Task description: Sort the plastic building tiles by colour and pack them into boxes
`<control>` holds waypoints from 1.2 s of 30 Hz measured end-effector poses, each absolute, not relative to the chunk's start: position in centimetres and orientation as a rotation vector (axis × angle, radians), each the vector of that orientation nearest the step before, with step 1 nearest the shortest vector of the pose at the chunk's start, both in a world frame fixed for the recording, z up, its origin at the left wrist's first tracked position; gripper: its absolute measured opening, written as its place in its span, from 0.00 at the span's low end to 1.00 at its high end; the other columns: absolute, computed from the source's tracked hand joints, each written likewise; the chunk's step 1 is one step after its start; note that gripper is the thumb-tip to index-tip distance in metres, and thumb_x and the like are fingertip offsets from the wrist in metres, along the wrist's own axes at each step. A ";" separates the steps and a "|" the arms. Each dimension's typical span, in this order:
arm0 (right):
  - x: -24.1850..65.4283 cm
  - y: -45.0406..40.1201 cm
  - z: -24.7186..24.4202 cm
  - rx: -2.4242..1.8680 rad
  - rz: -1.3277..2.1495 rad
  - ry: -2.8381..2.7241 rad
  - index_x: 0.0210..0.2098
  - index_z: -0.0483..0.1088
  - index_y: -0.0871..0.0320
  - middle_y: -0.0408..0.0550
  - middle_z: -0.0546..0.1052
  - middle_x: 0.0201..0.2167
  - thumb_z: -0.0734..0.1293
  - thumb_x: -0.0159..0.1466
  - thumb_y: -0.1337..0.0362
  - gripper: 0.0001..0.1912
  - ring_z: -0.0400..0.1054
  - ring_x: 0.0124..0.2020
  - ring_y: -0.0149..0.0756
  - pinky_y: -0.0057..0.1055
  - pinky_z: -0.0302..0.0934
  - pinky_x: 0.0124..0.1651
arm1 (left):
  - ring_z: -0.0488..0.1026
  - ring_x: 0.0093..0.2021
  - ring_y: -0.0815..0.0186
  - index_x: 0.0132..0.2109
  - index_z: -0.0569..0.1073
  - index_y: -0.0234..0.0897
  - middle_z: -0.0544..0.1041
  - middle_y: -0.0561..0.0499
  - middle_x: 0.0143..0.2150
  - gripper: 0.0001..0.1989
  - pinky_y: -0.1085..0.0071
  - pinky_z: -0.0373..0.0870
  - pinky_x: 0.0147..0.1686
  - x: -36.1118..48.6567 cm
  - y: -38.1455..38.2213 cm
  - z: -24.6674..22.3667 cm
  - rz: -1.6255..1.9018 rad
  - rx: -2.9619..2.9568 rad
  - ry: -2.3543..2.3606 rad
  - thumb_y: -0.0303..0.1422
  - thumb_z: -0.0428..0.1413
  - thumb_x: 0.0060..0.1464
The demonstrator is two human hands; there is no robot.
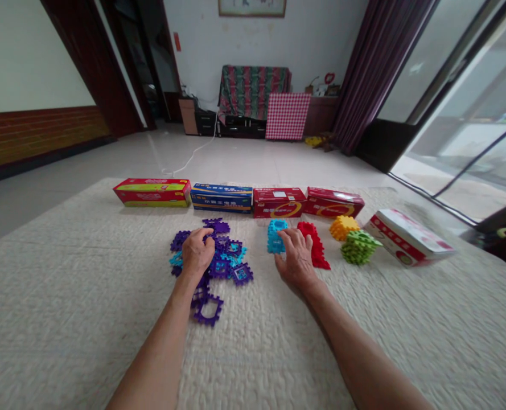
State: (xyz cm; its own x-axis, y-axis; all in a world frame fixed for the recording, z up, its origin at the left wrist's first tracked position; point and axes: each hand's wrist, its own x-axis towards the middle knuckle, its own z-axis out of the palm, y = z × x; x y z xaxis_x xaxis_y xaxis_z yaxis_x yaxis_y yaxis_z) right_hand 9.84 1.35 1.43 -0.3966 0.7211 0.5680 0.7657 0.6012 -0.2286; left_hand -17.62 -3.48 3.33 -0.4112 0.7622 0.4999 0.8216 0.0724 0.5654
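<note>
A loose heap of purple interlocking tiles (221,267), mixed with light-blue ones (239,254), lies on the pale quilted cover. My left hand (198,247) is over the heap's left side, its fingers curled in against a purple tile; the exact grip is partly hidden. To the right, my right hand (296,253) has its fingers apart and reaches the near right side of a light-blue stack of tiles (275,236). Just beyond that hand is a red stack (320,249), its lower tiles slid toward me. A yellow stack (344,227) and a green stack (358,247) stand farther right.
Behind the tiles runs a row of boxes: a red-and-yellow box (152,193), a blue box (222,198) and two red boxes (279,203). A white-and-red box (408,236) sits at an angle on the right. A white cord (197,149) crosses the floor beyond.
</note>
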 end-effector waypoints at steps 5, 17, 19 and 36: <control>8.8 0.1 1.7 -0.920 0.074 -2.198 0.56 0.62 0.57 0.57 0.65 0.58 0.64 0.58 0.71 0.26 0.55 0.61 0.50 0.53 0.48 0.62 | 0.76 0.47 0.61 0.40 0.78 0.37 0.80 0.47 0.44 0.13 0.65 0.70 0.53 -16.6 -3.6 3.4 -1.193 -2.080 -1.992 0.27 0.51 0.51; 5.8 -2.4 1.9 -0.472 0.499 -2.451 0.47 0.69 0.59 0.54 0.75 0.44 0.58 0.66 0.70 0.12 0.67 0.47 0.40 0.41 0.60 0.53 | 0.70 0.55 0.55 0.44 0.79 0.35 0.76 0.42 0.51 0.14 0.59 0.65 0.59 -15.4 -4.1 2.8 -0.648 -2.396 -1.864 0.26 0.54 0.51; 5.8 -2.5 2.0 -0.448 0.521 -2.456 0.45 0.69 0.59 0.53 0.76 0.41 0.58 0.67 0.69 0.11 0.68 0.44 0.39 0.40 0.60 0.51 | 0.71 0.54 0.56 0.42 0.79 0.34 0.76 0.42 0.50 0.13 0.60 0.66 0.59 -15.6 -4.1 2.6 -0.644 -2.322 -1.921 0.25 0.52 0.52; 2.3 -3.8 2.4 -1.030 0.358 -2.441 0.29 0.75 0.59 0.51 0.73 0.31 0.66 0.63 0.63 0.09 0.66 0.37 0.38 0.33 0.59 0.43 | 0.72 0.53 0.57 0.39 0.78 0.38 0.77 0.45 0.48 0.12 0.61 0.66 0.58 -17.0 -4.5 3.2 -0.725 -2.359 -2.043 0.25 0.54 0.48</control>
State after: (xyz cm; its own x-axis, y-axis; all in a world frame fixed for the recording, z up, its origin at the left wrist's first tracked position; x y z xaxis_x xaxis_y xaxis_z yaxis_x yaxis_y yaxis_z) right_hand 2.27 -3.82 2.39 -0.6118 0.7259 0.3142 0.6051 0.6853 -0.4053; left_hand -16.97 -4.45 3.20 0.0852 0.9522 0.2932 0.9241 -0.1855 0.3341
